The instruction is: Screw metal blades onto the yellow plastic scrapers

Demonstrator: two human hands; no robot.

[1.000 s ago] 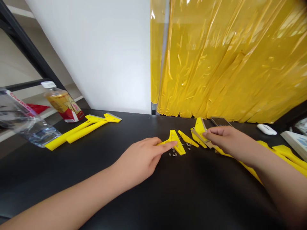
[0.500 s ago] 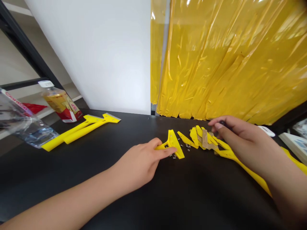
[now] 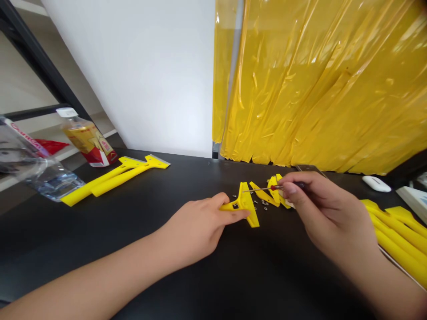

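My left hand (image 3: 208, 222) is closed round the neck of a yellow scraper (image 3: 246, 198), one finger stretched along its head. In my right hand (image 3: 320, 202) is a screwdriver (image 3: 262, 190) with a dark handle, its thin metal shaft pointing left. The tip reaches the upper part of the scraper head; whether it sits in a screw I cannot tell. Beside the head lie small screws and nuts (image 3: 265, 204). Loose yellow head plates (image 3: 267, 195) are just right of them, partly covered by my right hand.
Two yellow scrapers with blades (image 3: 123, 175) lie at the left, by a drink bottle (image 3: 88, 140) and a clear plastic bottle (image 3: 53, 175). More yellow handles (image 3: 400, 231) lie at the right, near a white case (image 3: 376, 183). Yellow plastic sheeting (image 3: 300, 89) hangs behind the black table (image 3: 187, 289).
My right hand has brought the screwdriver from the pile at the right to the scraper head. My left hand keeps its hold on the scraper. The view has shifted slightly.
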